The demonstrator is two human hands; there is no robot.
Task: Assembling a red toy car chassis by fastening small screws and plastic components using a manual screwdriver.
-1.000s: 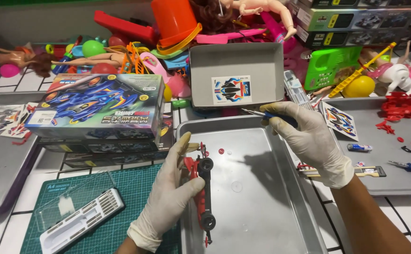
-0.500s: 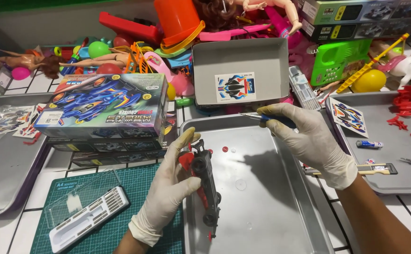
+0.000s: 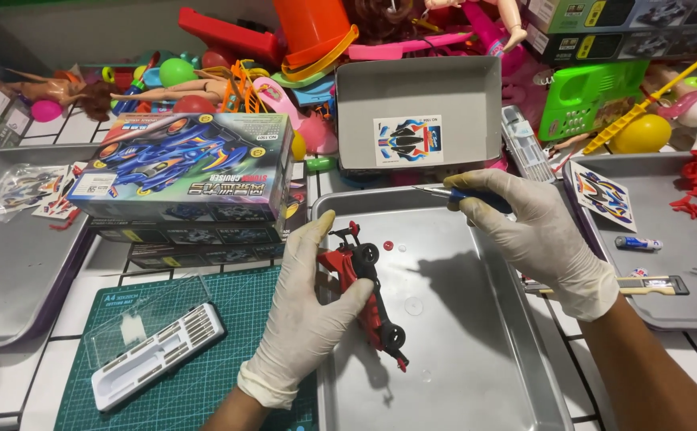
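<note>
The gloved left hand clasps a red and black toy car chassis over the near-left part of the steel tray, fingers wrapped around its side. Wheels are already fitted; the body shell appears not yet mounted, so assembly seems partway. To the right, the gloved right hand pinches a blue-handled screwdriver, its tip aimed left. The chassis's underside and any screws are hidden.
</note>
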